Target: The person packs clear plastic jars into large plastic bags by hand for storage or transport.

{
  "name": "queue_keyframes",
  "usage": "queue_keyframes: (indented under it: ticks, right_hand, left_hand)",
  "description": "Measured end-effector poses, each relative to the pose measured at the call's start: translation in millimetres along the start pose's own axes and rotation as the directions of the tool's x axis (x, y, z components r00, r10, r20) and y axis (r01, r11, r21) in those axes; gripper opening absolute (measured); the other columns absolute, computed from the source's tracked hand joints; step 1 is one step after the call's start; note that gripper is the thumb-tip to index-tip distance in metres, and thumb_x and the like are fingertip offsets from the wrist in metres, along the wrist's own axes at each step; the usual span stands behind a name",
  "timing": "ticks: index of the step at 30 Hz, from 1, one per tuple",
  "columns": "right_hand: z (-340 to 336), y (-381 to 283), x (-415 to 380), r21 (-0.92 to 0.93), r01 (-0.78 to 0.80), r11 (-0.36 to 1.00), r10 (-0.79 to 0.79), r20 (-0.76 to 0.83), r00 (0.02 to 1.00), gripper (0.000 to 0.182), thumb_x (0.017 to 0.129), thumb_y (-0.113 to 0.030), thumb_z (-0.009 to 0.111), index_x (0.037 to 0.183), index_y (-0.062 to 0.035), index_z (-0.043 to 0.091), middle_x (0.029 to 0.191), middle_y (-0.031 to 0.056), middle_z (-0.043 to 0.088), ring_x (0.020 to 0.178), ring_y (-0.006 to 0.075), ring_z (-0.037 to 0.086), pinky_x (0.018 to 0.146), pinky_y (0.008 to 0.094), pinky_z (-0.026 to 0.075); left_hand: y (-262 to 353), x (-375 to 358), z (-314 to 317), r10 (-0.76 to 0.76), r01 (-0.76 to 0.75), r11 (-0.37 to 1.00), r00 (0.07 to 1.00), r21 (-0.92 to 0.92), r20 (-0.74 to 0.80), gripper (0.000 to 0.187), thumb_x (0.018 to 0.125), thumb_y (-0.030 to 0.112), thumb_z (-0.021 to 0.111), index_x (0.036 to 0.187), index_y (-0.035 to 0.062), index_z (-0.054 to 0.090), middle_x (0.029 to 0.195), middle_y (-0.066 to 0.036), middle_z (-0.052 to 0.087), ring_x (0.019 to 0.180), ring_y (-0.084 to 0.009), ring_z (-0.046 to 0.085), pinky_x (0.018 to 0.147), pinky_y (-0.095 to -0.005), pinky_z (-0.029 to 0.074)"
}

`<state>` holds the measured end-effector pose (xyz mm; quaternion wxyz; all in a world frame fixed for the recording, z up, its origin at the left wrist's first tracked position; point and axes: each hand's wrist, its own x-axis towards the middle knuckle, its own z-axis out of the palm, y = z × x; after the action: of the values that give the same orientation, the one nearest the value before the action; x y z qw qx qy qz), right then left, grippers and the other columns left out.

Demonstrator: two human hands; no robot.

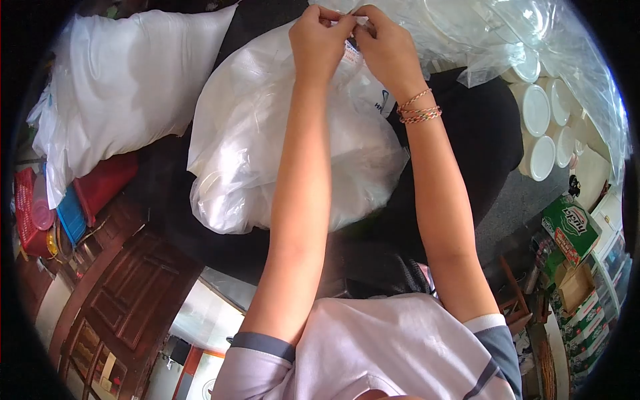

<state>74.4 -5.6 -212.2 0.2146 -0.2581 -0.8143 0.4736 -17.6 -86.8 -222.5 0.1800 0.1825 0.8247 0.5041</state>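
Note:
A large white translucent plastic bag (233, 133), bulging and crinkled, rests across the lap. Its upper part reaches up to both hands. My left hand (320, 37) is closed, thumb and fingers pinching at the bag's top. Close beside it, fingertips nearly meeting, my right hand (387, 50) is closed in a similar pinch. The exact bit of plastic between the fingertips is too small to make out. A printed patch (353, 50) shows between the hands, and dark lettering lies on the plastic below the right hand. Braided bracelets (420, 115) circle the right wrist.
A full white sack (143, 73) stands at the left, above red (107, 183) and blue baskets (70, 213). Clear plastic sheeting (493, 30) partly covers several lidded white tubs (535, 110) at the right. A green carton (570, 227) sits lower right; a wooden door (137, 287) is lower left.

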Motion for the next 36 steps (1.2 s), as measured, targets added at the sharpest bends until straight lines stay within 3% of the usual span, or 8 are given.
queue_keyframes:
  ticks: [3, 9, 12, 13, 15, 21, 27, 36]
  right_hand:
    - [-2.9, 1.0, -0.9, -0.142, -0.105, 0.984, 0.120, 0.107, 0.987, 0.031, 0.091, -0.022, 0.059, 0.116, -0.0030, 0.062, 0.079, 0.0161, 0.069, 0.070, 0.0289, 0.065, 0.067, 0.0377, 0.050]
    - [-1.1, -2.5, -3.7, -0.051, -0.193, 0.980, 0.197, 0.104, 0.975, 0.034, 0.090, -0.024, 0.062, 0.118, -0.0059, 0.064, 0.081, 0.0143, 0.069, 0.069, 0.0221, 0.065, 0.065, 0.0342, 0.049]
    - [3.3, -0.8, -1.0, 0.338, -0.264, 0.903, 0.249, 0.088, 0.964, 0.031, 0.091, -0.025, 0.062, 0.115, -0.0067, 0.067, 0.080, 0.0133, 0.070, 0.070, 0.0207, 0.067, 0.065, 0.0327, 0.050]
    - [2.6, -3.2, -0.5, 0.311, -0.268, 0.912, 0.260, 0.068, 0.963, 0.026, 0.092, -0.022, 0.061, 0.110, -0.0041, 0.066, 0.080, 0.0147, 0.070, 0.071, 0.0231, 0.067, 0.066, 0.0338, 0.050]
    - [-1.2, -10.4, 0.6, 0.255, -0.277, 0.926, 0.278, 0.032, 0.960, 0.019, 0.094, -0.016, 0.059, 0.100, 0.0012, 0.065, 0.080, 0.0175, 0.069, 0.073, 0.0281, 0.067, 0.066, 0.0360, 0.051]
    - [-3.0, -10.2, 0.4, 0.184, -0.287, 0.940, 0.288, 0.018, 0.957, 0.021, 0.094, -0.016, 0.064, 0.102, 0.0032, 0.065, 0.081, 0.0135, 0.069, 0.074, 0.0187, 0.066, 0.066, 0.0315, 0.052]
    - [12.1, 24.0, 13.3, 0.609, -0.402, 0.684, 0.373, 0.181, 0.910, 0.023, 0.096, -0.016, 0.062, 0.108, 0.0029, 0.062, 0.083, 0.0088, 0.066, 0.074, 0.0154, 0.064, 0.068, 0.0267, 0.052]
    - [7.0, 18.8, 11.2, 0.576, -0.462, 0.674, 0.409, 0.231, 0.883, 0.024, 0.094, -0.016, 0.064, 0.109, 0.0031, 0.060, 0.085, 0.0094, 0.068, 0.073, 0.0150, 0.063, 0.069, 0.0265, 0.050]
  left_hand:
    - [-12.9, 0.0, -9.2, 0.117, -0.116, 0.993, 0.991, -0.012, 0.059, 0.018, 0.085, 0.016, 0.073, 0.091, 0.0000, 0.065, 0.081, -0.005, 0.068, 0.069, -0.0113, 0.059, 0.063, -0.0279, 0.048]
    - [-13.9, 0.2, -12.2, 0.204, -0.208, 0.977, 0.976, 0.042, 0.080, 0.017, 0.085, 0.014, 0.073, 0.088, 0.0001, 0.063, 0.079, -0.005, 0.066, 0.069, -0.0103, 0.058, 0.063, -0.0271, 0.047]
    - [-22.8, 0.5, -8.7, 0.245, -0.245, 0.969, 0.968, -0.005, 0.050, 0.017, 0.084, 0.015, 0.073, 0.090, 0.0013, 0.065, 0.077, -0.002, 0.066, 0.070, -0.0072, 0.057, 0.064, -0.0251, 0.046]
    - [-25.0, 0.6, -8.6, 0.266, -0.266, 0.964, 0.963, -0.018, 0.038, 0.018, 0.083, 0.016, 0.073, 0.091, 0.0016, 0.066, 0.076, -0.002, 0.065, 0.071, -0.0066, 0.057, 0.063, -0.0249, 0.045]
    - [-22.9, -1.9, -10.8, 0.236, -0.237, 0.971, 0.971, 0.036, 0.029, 0.018, 0.084, 0.018, 0.073, 0.092, 0.0023, 0.067, 0.076, -0.002, 0.065, 0.071, -0.0068, 0.056, 0.064, -0.0248, 0.045]
    - [-23.8, -5.9, -9.3, 0.247, -0.246, 0.969, 0.969, -0.028, -0.003, 0.020, 0.087, 0.021, 0.072, 0.095, 0.0040, 0.070, 0.078, -0.001, 0.064, 0.072, -0.0087, 0.057, 0.066, -0.0248, 0.045]
    - [-16.0, -8.1, -1.4, 0.228, -0.229, 0.968, 0.973, -0.105, -0.027, 0.015, 0.089, 0.014, 0.068, 0.094, 0.0008, 0.066, 0.079, -0.006, 0.064, 0.069, -0.0129, 0.058, 0.062, -0.0278, 0.046]
    - [-16.5, -2.2, -6.0, 0.014, 0.015, 0.973, 0.992, -0.228, 0.125, 0.013, 0.096, 0.015, 0.061, 0.100, 0.0036, 0.065, 0.083, -0.003, 0.063, 0.073, -0.0115, 0.057, 0.063, -0.0252, 0.047]
